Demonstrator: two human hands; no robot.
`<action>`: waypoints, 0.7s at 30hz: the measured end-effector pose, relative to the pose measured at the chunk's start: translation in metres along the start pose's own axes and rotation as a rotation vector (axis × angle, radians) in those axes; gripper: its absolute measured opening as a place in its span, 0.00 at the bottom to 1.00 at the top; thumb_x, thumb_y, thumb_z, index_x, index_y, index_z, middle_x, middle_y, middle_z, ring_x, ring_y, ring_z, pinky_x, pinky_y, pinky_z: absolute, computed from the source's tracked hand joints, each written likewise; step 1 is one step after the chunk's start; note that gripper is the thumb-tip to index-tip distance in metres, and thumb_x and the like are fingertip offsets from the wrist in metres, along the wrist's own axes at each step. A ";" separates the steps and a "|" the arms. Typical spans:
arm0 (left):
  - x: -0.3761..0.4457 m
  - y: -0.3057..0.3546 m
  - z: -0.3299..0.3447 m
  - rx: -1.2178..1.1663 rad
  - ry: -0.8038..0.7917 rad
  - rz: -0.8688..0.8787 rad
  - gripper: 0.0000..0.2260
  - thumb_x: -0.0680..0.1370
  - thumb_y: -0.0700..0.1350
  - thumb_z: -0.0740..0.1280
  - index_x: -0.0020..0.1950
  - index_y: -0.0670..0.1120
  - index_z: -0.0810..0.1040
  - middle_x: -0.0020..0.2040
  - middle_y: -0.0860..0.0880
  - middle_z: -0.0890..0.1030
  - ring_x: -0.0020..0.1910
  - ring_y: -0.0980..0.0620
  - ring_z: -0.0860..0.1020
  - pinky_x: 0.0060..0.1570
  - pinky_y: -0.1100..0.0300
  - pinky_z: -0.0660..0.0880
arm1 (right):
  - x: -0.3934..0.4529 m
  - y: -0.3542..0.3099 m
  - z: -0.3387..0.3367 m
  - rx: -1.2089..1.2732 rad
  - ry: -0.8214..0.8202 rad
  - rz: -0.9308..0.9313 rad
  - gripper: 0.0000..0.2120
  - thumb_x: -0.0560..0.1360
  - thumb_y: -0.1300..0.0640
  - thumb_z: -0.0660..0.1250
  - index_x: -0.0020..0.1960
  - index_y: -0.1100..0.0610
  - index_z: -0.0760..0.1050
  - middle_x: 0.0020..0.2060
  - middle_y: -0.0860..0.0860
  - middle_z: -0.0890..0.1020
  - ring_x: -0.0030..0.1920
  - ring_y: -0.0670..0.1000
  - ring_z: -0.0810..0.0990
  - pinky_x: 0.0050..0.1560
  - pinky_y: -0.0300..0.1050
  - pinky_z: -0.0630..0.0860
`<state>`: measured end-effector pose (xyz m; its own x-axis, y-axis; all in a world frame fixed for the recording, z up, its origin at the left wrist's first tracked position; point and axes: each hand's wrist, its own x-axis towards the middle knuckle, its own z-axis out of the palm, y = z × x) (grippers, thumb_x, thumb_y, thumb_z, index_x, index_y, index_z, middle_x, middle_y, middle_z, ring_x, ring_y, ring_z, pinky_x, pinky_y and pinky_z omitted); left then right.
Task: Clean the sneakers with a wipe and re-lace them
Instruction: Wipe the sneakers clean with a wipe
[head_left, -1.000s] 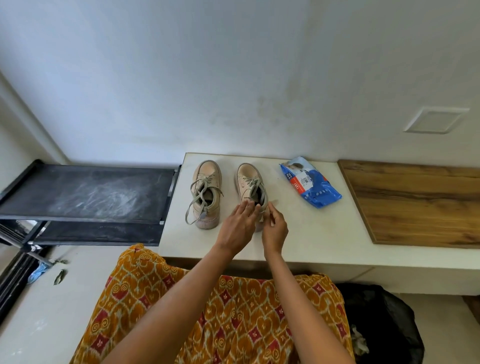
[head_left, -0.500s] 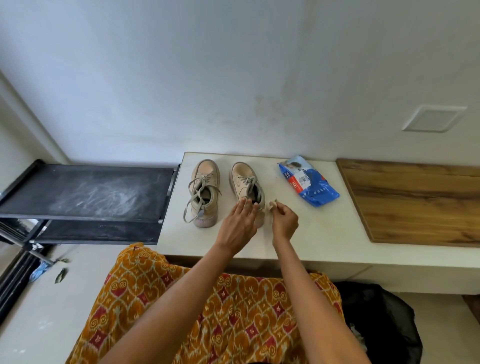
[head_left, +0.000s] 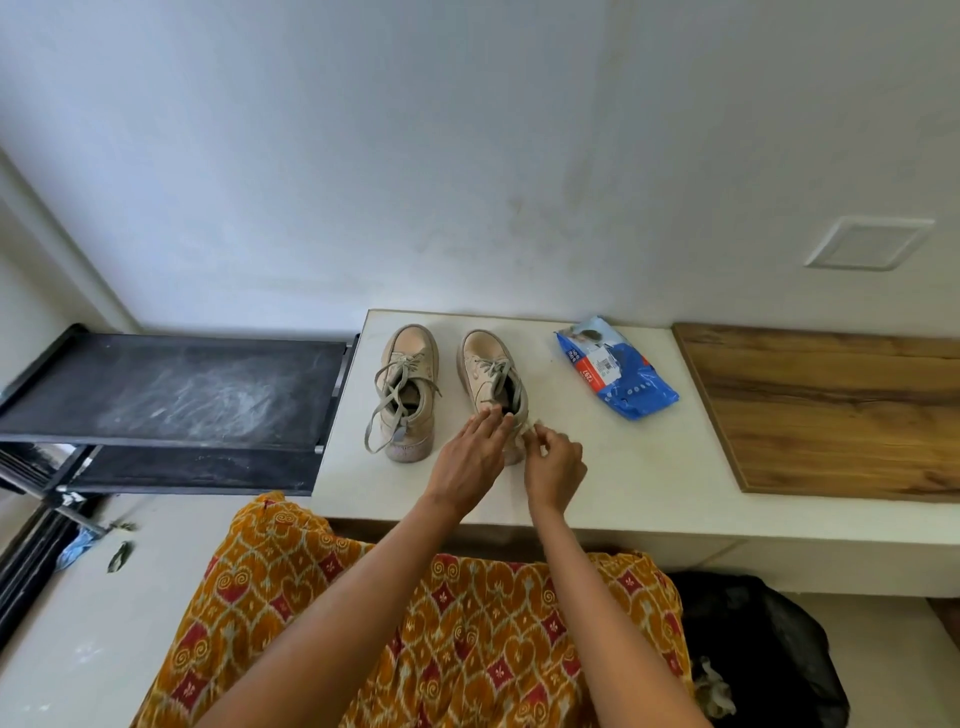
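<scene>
Two beige sneakers stand side by side on the white bench (head_left: 623, 467), toes toward the wall. The left sneaker (head_left: 408, 364) has loose grey laces trailing over its side. My left hand (head_left: 470, 460) rests with straight fingers on the heel collar of the right sneaker (head_left: 483, 364). My right hand (head_left: 553, 467) is just right of that heel, fingers curled, pinching a small pale piece that looks like a wipe (head_left: 529, 428) against the shoe's back edge. The heel itself is hidden behind my hands.
A blue wipe pack (head_left: 615, 371) lies right of the sneakers. A wooden panel (head_left: 841, 410) covers the bench's right part. A dusty black rack (head_left: 182, 389) stands to the left. A black bag (head_left: 753, 649) sits on the floor at lower right.
My right hand has shifted slightly right off the sneaker's heel, and the pale piece now shows at its fingertips. My left hand has stayed on the collar.
</scene>
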<state>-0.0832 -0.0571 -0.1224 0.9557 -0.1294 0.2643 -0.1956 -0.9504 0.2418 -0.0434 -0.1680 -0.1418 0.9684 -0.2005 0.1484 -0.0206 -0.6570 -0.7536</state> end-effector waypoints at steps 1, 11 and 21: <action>0.000 -0.001 0.000 -0.006 -0.009 -0.001 0.23 0.81 0.45 0.59 0.75 0.43 0.58 0.75 0.42 0.61 0.74 0.45 0.60 0.72 0.54 0.59 | -0.008 0.005 0.000 -0.030 -0.003 -0.014 0.11 0.77 0.55 0.66 0.57 0.57 0.79 0.49 0.53 0.83 0.52 0.52 0.76 0.52 0.45 0.68; 0.003 -0.005 0.000 -0.033 0.005 0.010 0.24 0.80 0.41 0.60 0.75 0.45 0.59 0.75 0.43 0.61 0.74 0.47 0.60 0.72 0.57 0.60 | 0.002 -0.015 0.002 0.027 0.075 0.055 0.09 0.77 0.56 0.65 0.54 0.56 0.80 0.47 0.52 0.84 0.50 0.53 0.77 0.51 0.50 0.73; 0.003 -0.004 -0.003 -0.057 -0.010 -0.010 0.25 0.79 0.39 0.61 0.75 0.45 0.60 0.74 0.43 0.63 0.74 0.47 0.61 0.71 0.55 0.64 | 0.013 -0.003 0.011 0.237 -0.033 0.134 0.11 0.78 0.59 0.63 0.57 0.61 0.78 0.51 0.55 0.83 0.51 0.52 0.79 0.47 0.39 0.73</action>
<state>-0.0802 -0.0528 -0.1203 0.9597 -0.1230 0.2528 -0.1979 -0.9342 0.2968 -0.0283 -0.1605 -0.1443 0.9687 -0.2476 0.0192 -0.0941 -0.4375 -0.8943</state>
